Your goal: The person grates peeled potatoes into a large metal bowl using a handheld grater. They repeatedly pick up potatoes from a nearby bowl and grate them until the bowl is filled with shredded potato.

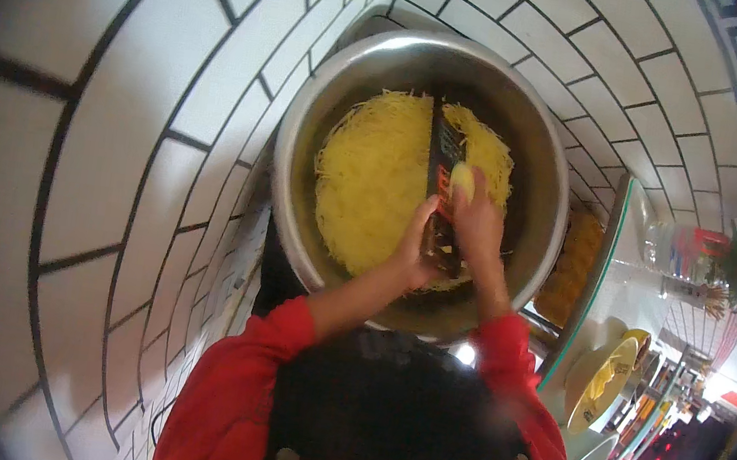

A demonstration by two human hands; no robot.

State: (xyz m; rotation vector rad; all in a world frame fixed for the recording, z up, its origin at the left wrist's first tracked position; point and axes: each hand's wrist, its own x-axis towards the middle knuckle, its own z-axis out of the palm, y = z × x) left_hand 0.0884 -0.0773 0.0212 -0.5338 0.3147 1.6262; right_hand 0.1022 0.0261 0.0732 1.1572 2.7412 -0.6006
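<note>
A large round metal pot [295, 235] stands before me, with a wide heap of pale yellow shreds [371, 182] in it that look like grated potato. Lengthwise over the heap lies a dark flat grater [449, 147] bearing orange writing. My left hand [415, 253] grips its near part, thumb along the left edge. In my right hand [480, 223] is a pale yellow peeled piece [463, 181], probably potato, held against the grater's face. My fingers hide part of the piece and the grater's near end. Shreds show on both sides of the grater.
White tiled walls [125, 131] meet in a corner close around the pot's left and far sides. On the right, a glass-edged counter [621, 282] carries a pale bowl [600, 382] with yellow pieces. A container of orange-brown food [567, 268] sits between pot and counter.
</note>
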